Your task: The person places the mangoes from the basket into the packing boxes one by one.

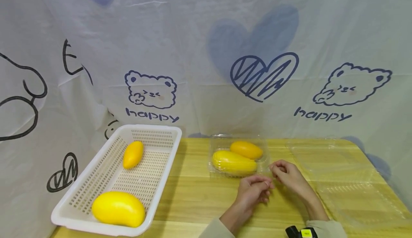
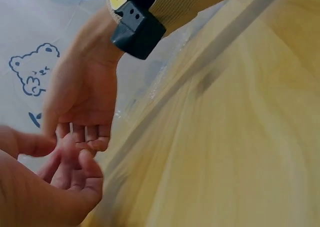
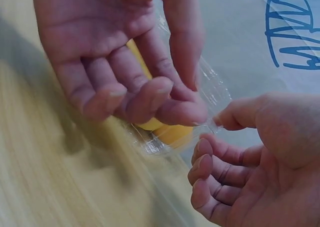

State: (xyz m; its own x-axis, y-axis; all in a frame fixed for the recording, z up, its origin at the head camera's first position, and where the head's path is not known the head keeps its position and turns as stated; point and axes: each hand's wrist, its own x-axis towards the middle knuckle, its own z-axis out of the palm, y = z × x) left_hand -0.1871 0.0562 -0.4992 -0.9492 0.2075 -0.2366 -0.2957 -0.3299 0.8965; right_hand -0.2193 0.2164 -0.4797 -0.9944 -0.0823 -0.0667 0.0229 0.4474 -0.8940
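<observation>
Two yellow mangoes (image 1: 234, 162) lie side by side in a clear plastic box (image 1: 264, 141) near the back of the table. My left hand (image 1: 252, 192) is just in front of the box's right corner. Its fingers are loosely bent, the thumb near the index finger. Close beside it, my right hand (image 1: 288, 175) hovers at the box's right side, thumb and index tips near each other. In the right wrist view, the left hand (image 3: 120, 57) partly hides the box, and the right hand (image 3: 270, 157) faces it. I see nothing held in either hand.
A white perforated basket (image 1: 175, 141) stands at the left with an orange-yellow mango (image 1: 133, 154) and a larger yellow mango (image 1: 118, 209) in it. Another clear plastic box (image 1: 360, 188) lies spread open at the right. A printed cloth (image 1: 199, 52) hangs behind the table.
</observation>
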